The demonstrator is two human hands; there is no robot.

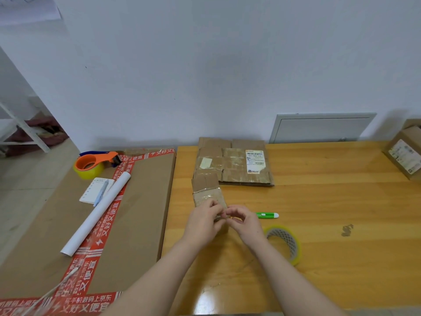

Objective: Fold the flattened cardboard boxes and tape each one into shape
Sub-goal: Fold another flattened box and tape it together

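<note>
A small brown cardboard box, wrapped in old clear tape, lies on the wooden table with its far flaps open. My left hand grips its near end, fingers curled over the edge. My right hand pinches at the same near edge, thumb and fingers bent; what is between them is too small to tell. A stack of flattened cardboard boxes with a white shipping label lies further back. A roll of clear tape stands just right of my right wrist.
A green and white utility knife lies right of my hands. At left, a large flat carton with red tape carries an orange tape dispenser, a notepad with pen and a white paper roll. A folded box sits far right.
</note>
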